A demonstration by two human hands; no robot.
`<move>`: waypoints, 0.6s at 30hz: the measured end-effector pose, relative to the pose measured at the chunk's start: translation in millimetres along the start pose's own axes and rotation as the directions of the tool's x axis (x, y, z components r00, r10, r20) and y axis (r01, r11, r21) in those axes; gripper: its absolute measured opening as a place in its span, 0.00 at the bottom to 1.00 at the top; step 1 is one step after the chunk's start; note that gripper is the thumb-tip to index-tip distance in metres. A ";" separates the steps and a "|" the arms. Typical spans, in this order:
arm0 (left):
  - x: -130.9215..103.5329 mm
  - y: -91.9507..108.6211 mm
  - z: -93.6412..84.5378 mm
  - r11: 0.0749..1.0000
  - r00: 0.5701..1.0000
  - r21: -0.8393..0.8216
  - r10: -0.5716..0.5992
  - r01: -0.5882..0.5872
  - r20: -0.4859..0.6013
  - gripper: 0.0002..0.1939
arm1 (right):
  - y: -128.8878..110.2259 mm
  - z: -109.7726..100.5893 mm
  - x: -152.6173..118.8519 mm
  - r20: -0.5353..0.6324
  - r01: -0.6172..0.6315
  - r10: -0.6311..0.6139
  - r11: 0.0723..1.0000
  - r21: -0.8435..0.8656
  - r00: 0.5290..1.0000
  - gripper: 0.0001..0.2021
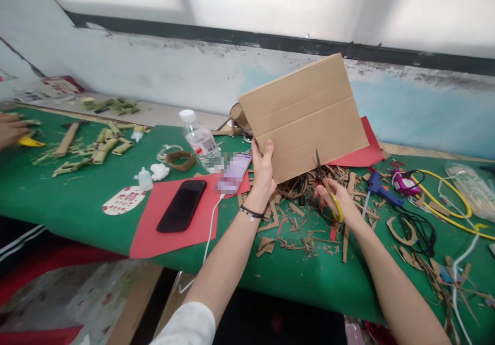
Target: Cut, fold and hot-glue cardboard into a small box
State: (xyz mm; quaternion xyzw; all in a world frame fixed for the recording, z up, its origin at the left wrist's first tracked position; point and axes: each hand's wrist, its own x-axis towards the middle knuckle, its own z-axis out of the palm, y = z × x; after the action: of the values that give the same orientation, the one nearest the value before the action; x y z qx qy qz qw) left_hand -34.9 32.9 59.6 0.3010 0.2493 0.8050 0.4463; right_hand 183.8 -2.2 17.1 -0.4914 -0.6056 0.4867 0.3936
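Observation:
My left hand (263, 167) grips the lower left edge of a flat brown cardboard sheet (305, 115), thumb on its face, holding it tilted above the table. Yellow-handled scissors (317, 165) are in my right hand (337, 200), their blades pointing up at the sheet's lower edge. Under the sheet and both hands lies a heap of cardboard scraps (301, 226). A lit phone (234, 174) with a white cable rests just left of my left hand.
A black phone (181, 206) lies on red paper (150, 231). Behind stands a water bottle (199, 141). To the right are a blue glue gun (381, 187) and yellow cable (456, 182). Another person's hand (11, 131) is at far left, near bamboo pieces (104, 146).

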 end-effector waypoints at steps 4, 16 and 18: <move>2.0 0.3 -0.7 1.000 1.000 0.011 0.021 -0.021 -0.003 0.38 | -4.2 0.1 -0.6 0.020 -0.007 0.007 1.000 -0.014 1.000 0.31; 3.4 2.7 -0.3 1.000 1.000 -0.006 -0.016 0.016 -0.006 0.40 | 9.8 -4.0 2.5 -0.029 -0.006 0.005 0.999 -0.040 1.000 0.30; 2.9 4.6 1.4 0.998 0.998 -0.019 -0.052 0.053 0.023 0.42 | 8.3 -3.0 2.4 -0.047 -0.001 -0.001 0.999 -0.051 0.999 0.30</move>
State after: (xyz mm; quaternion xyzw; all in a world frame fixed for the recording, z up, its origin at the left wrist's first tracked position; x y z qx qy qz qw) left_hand -37.7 33.4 64.4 0.2990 0.2441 0.7921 0.4729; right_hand 187.9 1.1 9.6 -0.5126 -0.6085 0.4595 0.3948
